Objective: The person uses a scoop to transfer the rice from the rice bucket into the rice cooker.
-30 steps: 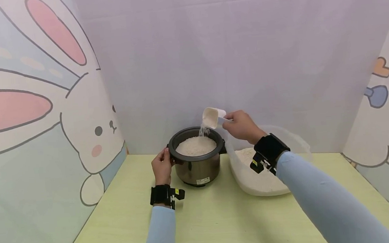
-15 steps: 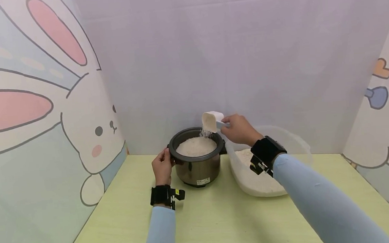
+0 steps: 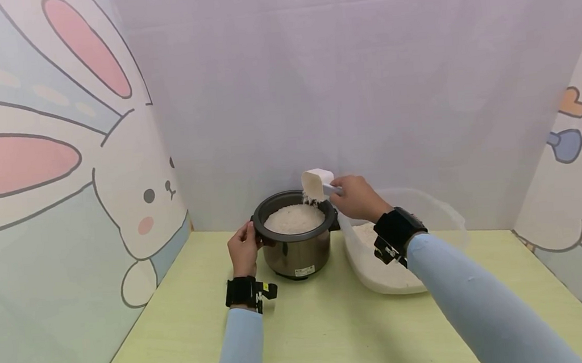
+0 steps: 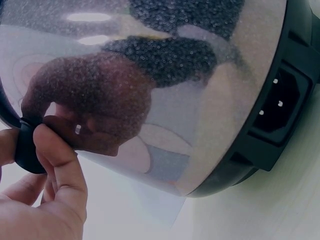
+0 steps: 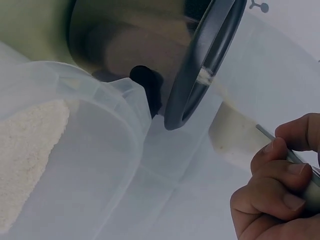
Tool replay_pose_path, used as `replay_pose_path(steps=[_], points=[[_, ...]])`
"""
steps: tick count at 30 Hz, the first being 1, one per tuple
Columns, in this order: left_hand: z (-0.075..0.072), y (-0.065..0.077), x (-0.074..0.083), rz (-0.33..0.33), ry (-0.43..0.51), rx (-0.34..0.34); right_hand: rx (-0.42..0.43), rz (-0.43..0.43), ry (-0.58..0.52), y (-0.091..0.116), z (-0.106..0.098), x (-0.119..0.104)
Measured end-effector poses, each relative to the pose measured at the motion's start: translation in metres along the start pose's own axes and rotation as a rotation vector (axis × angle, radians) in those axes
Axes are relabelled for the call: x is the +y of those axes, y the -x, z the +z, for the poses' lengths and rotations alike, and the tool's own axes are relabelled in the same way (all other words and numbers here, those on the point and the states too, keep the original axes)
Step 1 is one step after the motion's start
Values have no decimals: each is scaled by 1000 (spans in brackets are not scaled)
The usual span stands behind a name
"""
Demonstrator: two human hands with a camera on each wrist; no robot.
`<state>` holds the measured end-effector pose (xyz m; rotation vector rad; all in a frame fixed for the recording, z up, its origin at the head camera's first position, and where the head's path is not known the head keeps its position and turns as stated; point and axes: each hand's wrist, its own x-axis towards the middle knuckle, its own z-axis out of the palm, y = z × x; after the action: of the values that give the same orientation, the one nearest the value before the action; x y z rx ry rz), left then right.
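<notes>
A dark, shiny rice cooker (image 3: 297, 255) stands on the table with white rice (image 3: 294, 219) heaped inside. My left hand (image 3: 243, 251) holds its left side; in the left wrist view, thumb and finger pinch the black side handle (image 4: 29, 152). Above the cooker's right rim, my right hand (image 3: 358, 198) grips the handle of a white scoop (image 3: 316, 184). The scoop is tipped toward the cooker, and grains fall from its mouth into the pot. In the right wrist view, curled fingers (image 5: 280, 185) wrap the thin scoop handle, while the scoop's bowl (image 5: 232, 132) is partly blurred.
A translucent plastic tub (image 5: 132, 150) of rice (image 5: 30, 155) sits close to the cooker's right side, under my right forearm. The cooker's power socket (image 4: 277, 107) faces the left wrist camera. A pale curtain (image 3: 365, 84) hangs behind the light green table (image 3: 323, 333).
My right hand has lowered slightly and moved a little left, tipping the scoop further. The stream of falling rice has thinned. My left hand stays on the cooker's handle.
</notes>
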<state>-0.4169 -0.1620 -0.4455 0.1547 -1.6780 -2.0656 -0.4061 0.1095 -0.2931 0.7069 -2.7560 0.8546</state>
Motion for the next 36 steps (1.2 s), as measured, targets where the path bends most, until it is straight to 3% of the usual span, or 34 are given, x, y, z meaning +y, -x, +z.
replay_pose_path(steps=[8, 13, 21, 28, 36], points=[[1, -3, -2, 7, -22, -10, -31, 11, 6, 5, 7, 2], [1, -4, -1, -9, -13, -15, -30, -26, 40, 8, 14, 6], [2, 6, 19, -23, -32, -31, 50, -141, 96, 8, 13, 2], [-2, -4, -1, 2, -13, -8, 111, -217, 149, 7, 24, -3], [-1, 4, 11, -13, -7, -25, 125, -227, 236, 14, 45, 3]])
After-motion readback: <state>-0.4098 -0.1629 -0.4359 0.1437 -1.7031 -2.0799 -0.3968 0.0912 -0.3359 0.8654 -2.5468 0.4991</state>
